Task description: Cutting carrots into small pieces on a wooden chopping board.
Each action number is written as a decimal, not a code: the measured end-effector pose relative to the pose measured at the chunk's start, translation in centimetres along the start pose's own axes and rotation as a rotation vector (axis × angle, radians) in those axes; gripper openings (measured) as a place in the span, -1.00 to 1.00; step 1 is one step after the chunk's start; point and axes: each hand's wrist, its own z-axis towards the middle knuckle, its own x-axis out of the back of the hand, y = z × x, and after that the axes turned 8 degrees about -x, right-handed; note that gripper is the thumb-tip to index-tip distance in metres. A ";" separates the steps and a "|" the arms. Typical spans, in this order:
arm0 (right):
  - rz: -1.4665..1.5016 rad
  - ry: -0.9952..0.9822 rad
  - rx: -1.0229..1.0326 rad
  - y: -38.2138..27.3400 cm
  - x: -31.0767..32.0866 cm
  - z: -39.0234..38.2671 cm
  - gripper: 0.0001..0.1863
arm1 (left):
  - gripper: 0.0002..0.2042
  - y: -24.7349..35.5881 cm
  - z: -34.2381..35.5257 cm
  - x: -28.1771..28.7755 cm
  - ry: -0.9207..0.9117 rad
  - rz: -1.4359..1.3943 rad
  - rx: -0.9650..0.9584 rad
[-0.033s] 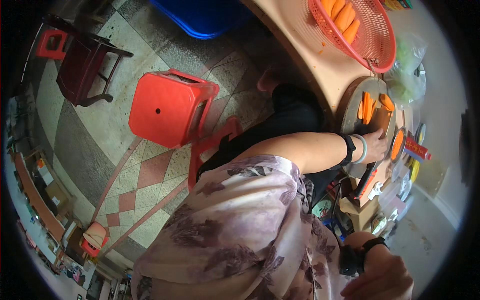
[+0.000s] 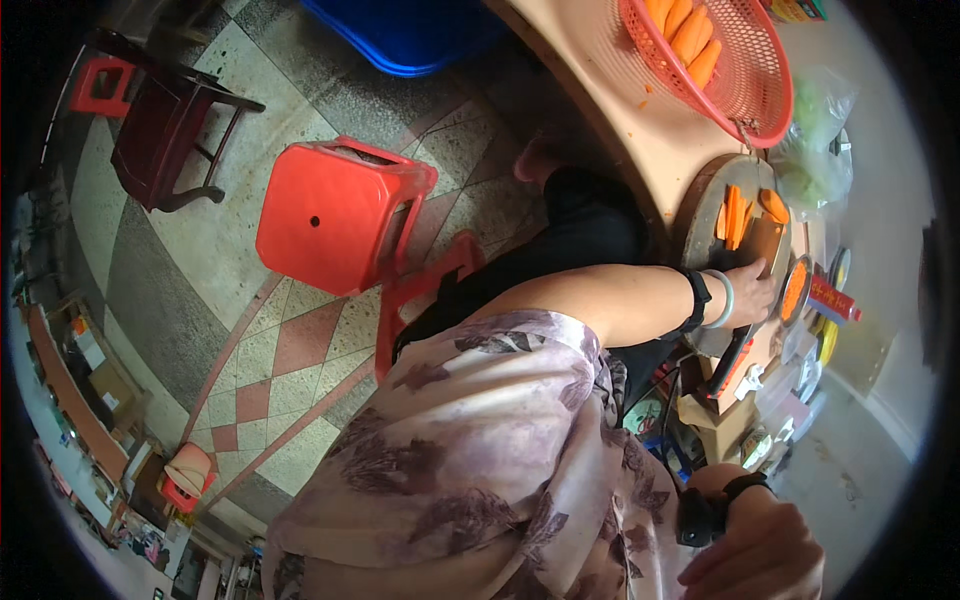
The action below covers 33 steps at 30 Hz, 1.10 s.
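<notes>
My left hand [image 2: 748, 295] is closed over the cleaver [image 2: 764, 240], whose wide blade lies on the round wooden board [image 2: 705, 225] with its dark handle pointing down toward me. Beside the blade are orange carrot slices [image 2: 735, 215] and a separate carrot piece [image 2: 773, 205]. Just right of the board is an oval container of chopped orange bits [image 2: 795, 290]. My right hand [image 2: 760, 550] is low at the right edge of my body, fingers curled; what they hold, if anything, is hidden.
A pink mesh basket [image 2: 760, 95] holds peeled carrots above the board, near bagged greens [image 2: 805, 150]. A red bottle [image 2: 830, 300] and stacked containers line the wall. Red stools [image 2: 330, 215], a dark chair [image 2: 160, 140] and a blue tub [image 2: 400, 35] stand at left.
</notes>
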 end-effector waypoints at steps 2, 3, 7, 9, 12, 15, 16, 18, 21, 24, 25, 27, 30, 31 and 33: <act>0.019 -0.012 -0.022 0.9 0.3 0.5 -0.72 | -0.74 -0.1 0.0 -0.1 -0.007 -0.003 0.012; 0.026 -0.005 -0.011 1.2 0.1 0.7 -0.72 | -0.74 0.0 0.1 -0.1 -0.014 -0.005 0.009; 0.117 0.045 0.088 1.7 -0.1 1.4 -0.74 | -0.74 0.1 -0.3 0.0 0.034 -0.007 0.025; 0.159 0.062 0.138 1.2 -0.5 1.7 -0.74 | -0.74 -0.2 0.1 0.0 0.049 -0.009 0.021; 0.202 0.082 0.186 0.8 -0.9 1.8 -0.74 | -0.73 0.6 0.9 -0.1 -0.008 0.005 0.024; 0.238 0.090 0.213 1.0 -0.5 1.7 -0.72 | -0.72 0.1 0.3 -0.4 0.013 0.014 0.025; 0.241 0.095 0.219 1.0 -0.5 1.7 -0.71 | -0.72 0.1 0.4 -0.4 0.015 0.013 0.023; 0.255 0.099 0.234 1.0 -0.5 1.8 -0.69 | -0.72 0.1 0.4 -0.4 0.011 0.018 0.042; 0.274 0.108 0.254 0.6 -0.8 2.0 -0.66 | -0.71 -0.1 0.4 0.2 0.018 -0.012 0.026; 0.282 0.116 0.266 0.5 -0.8 1.9 -0.62 | -0.71 0.2 0.7 0.7 -0.006 -0.015 0.026; 0.283 0.111 0.266 0.7 -0.8 2.1 -0.61 | -0.71 0.2 0.7 0.4 -0.007 -0.015 0.031; 0.292 0.117 0.266 1.0 -0.6 2.1 -0.58 | -0.71 0.2 0.8 -0.2 -0.018 -0.019 0.033; 0.303 0.125 0.285 0.8 -0.6 1.9 -0.54 | -0.70 0.2 0.5 0.7 -0.005 -0.033 0.020; 0.314 0.121 0.291 0.7 -0.5 1.8 -0.53 | -0.70 0.2 0.4 0.3 -0.008 -0.034 0.020; 0.321 0.124 0.309 0.5 -0.6 2.1 -0.50 | -0.70 0.2 0.5 0.2 0.022 0.030 0.042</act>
